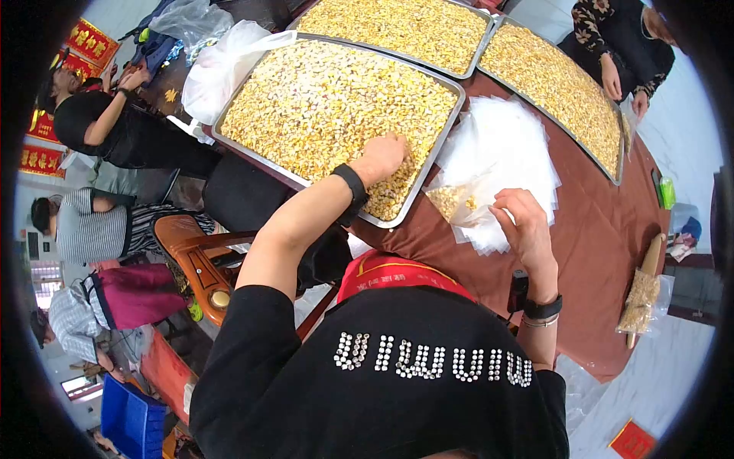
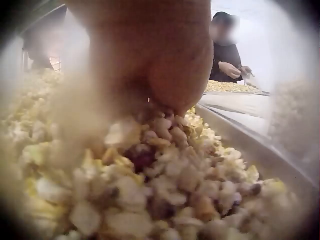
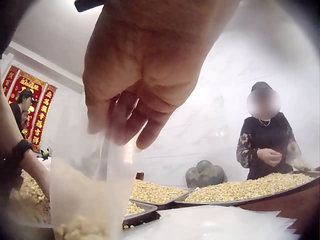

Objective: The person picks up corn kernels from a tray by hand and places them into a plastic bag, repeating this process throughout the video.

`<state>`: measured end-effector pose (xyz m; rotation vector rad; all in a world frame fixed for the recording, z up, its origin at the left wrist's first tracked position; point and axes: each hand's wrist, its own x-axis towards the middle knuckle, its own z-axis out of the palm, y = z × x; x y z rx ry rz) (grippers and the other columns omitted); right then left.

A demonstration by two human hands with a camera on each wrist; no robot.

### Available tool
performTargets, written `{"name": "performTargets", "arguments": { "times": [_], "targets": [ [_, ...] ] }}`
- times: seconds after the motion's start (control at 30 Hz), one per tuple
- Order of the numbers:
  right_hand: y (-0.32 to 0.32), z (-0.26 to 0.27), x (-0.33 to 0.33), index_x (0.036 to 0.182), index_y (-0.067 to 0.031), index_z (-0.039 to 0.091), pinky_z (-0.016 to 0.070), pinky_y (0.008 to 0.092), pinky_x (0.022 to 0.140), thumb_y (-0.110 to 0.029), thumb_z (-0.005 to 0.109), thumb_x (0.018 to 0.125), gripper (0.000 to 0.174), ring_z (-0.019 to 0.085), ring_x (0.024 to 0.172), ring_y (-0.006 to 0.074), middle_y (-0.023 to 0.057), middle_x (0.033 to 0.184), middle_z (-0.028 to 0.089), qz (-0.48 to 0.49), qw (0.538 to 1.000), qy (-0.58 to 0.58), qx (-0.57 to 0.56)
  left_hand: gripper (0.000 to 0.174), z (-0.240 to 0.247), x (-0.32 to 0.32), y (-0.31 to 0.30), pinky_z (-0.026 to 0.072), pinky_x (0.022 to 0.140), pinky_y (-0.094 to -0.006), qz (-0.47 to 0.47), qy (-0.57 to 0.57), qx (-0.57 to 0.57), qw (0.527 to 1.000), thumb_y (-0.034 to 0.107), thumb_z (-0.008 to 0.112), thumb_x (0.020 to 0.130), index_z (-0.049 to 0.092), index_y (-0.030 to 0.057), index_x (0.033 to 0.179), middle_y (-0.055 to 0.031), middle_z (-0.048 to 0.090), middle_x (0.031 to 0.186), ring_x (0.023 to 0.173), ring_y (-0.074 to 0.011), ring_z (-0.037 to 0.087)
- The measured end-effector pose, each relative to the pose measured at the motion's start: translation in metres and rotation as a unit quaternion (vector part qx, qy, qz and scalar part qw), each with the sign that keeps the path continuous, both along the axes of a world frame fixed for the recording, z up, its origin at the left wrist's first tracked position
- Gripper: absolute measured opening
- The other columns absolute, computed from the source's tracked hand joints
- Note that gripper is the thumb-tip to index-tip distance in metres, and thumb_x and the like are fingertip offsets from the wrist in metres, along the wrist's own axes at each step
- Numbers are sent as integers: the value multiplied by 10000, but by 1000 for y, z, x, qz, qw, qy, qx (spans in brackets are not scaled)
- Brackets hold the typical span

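The left hand is at the near right corner of a metal tray filled with yellow and white dried pieces. Its fingers curl down into the pieces, and the fingertips are hidden there. Over the table, the right hand pinches the rim of a clear plastic bag. In the right wrist view the bag hangs upright below the right hand, with some pieces at its bottom. Under and behind the bag lies a fanned stack of clear bags.
Two more filled trays stand farther back. A person handles a bag at the far side. A filled bag lies at the right on the red-brown tablecloth. White plastic covers the tray's far left corner.
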<state>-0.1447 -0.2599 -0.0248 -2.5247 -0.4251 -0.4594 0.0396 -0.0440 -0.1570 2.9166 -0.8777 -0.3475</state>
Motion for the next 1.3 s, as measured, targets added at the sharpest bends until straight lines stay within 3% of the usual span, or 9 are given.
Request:
{"name": "performTargets", "arguments": {
  "times": [0.23, 0.33, 0.37, 0.43, 0.47, 0.6, 1.1, 1.23, 1.3],
  "targets": [
    [-5, -3, -4, 783, -11, 558, 451, 344, 695, -59, 627, 741, 94, 552, 763, 270, 94, 829, 581, 0, 1000, 17, 0, 193, -13, 19, 12, 490, 635, -386, 34, 25, -106, 993, 176, 514, 856, 574, 82, 1013, -123, 597, 989, 800, -265, 610],
    [-1, -2, 0, 791, -8, 563, 456, 346, 706, -44, 624, 739, 88, 557, 787, 273, 104, 853, 584, 5, 1000, 14, 22, 254, 19, 11, 18, 474, 568, -298, 324, 342, -531, 704, 289, 510, 905, 546, 83, 1049, -60, 567, 953, 737, -160, 539],
    [1, -2, 2, 791, -8, 563, 456, 346, 706, -44, 624, 739, 88, 557, 787, 273, 104, 853, 584, 6, 1000, 13, 23, 254, 14, 16, 24, 474, 568, -298, 325, 341, -531, 705, 289, 510, 905, 546, 83, 1049, -60, 567, 953, 737, -160, 539],
    [5, -3, 5, 798, -5, 566, 462, 345, 724, -33, 622, 735, 89, 565, 823, 276, 111, 884, 590, 10, 999, -9, 29, 252, 10, 28, 39, 494, 602, -326, 363, 540, -685, 328, 246, 471, 921, 468, 42, 1069, -112, 549, 927, 758, -206, 556],
    [7, -2, 7, 798, -5, 566, 462, 345, 724, -33, 622, 735, 89, 565, 823, 276, 111, 884, 590, 12, 999, -9, 30, 302, 12, 28, 38, 496, 615, -316, 353, 560, -707, 249, 256, 454, 928, 395, 27, 1116, -133, 536, 917, 768, -215, 552],
    [8, -2, 7, 797, -6, 568, 468, 344, 738, -31, 626, 734, 90, 570, 854, 276, 113, 904, 596, 12, 1000, -2, 22, 278, 27, 20, 37, 488, 624, -294, 355, 560, -734, 150, 257, 454, 919, 438, 26, 1073, -112, 533, 886, 771, -203, 549],
    [0, -11, -8, 826, -15, 558, 453, 348, 745, -67, 620, 740, 119, 541, 836, 276, 108, 895, 575, 15, 999, 19, 30, 133, 134, -84, -84, 425, 589, -266, 129, 707, -660, 218, 201, 533, 875, 534, 72, 908, -74, 530, 814, 694, -157, 496],
    [-3, -14, -13, 832, -16, 555, 457, 347, 728, -67, 621, 738, 125, 543, 828, 271, 102, 893, 576, 9, 999, -3, 37, 150, 120, -95, -94, 454, 638, -290, 178, 484, -738, 436, 210, 509, 889, 528, 61, 882, -54, 538, 812, 723, -162, 535],
    [-4, -12, -16, 834, -16, 555, 459, 346, 723, -67, 621, 737, 128, 544, 825, 271, 101, 891, 576, 8, 999, 1, 41, 148, 115, -90, -88, 449, 679, -302, 163, 475, -728, 466, 209, 512, 888, 530, 62, 885, -44, 536, 819, 725, -159, 522]
  ]
}}
